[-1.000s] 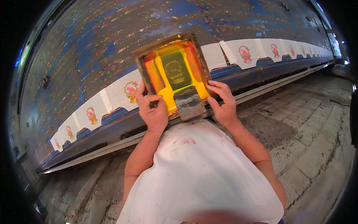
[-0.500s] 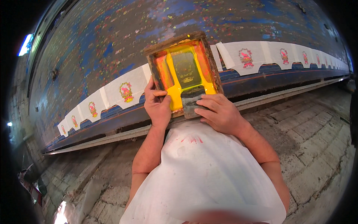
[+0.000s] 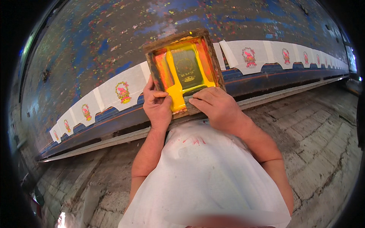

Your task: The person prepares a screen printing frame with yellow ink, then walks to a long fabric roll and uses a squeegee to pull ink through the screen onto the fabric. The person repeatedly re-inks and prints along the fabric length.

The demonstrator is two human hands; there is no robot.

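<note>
A wooden-framed printing screen (image 3: 174, 40) lies on a long table over the strip of white cloth pieces. Yellow ink (image 3: 176, 93) pools along its near left corner and runs up both sides of the dark mesh window (image 3: 186, 67), with red-orange stains beside it. My left hand (image 3: 157, 107) grips the frame's near left corner, thumb on top by the ink. Pinched in my right hand (image 3: 216, 106) is a grey squeegee (image 3: 195, 91), set at the near end of the mesh; my fingers cover most of it.
White cloth pieces with a pink, wreath-like print run left (image 3: 122, 93) and right (image 3: 249, 57) along the table edge. Left prints also carry yellow. The dark tabletop (image 3: 125, 41) is speckled with paint. A pale rail (image 3: 266, 99) borders it, above a paved floor (image 3: 304, 133). I wear a stained white apron (image 3: 213, 171).
My right hand has tipped the squeegee up, so its broad grey face no longer shows. The left hand keeps its hold on the frame. The whole view has shifted slightly.
</note>
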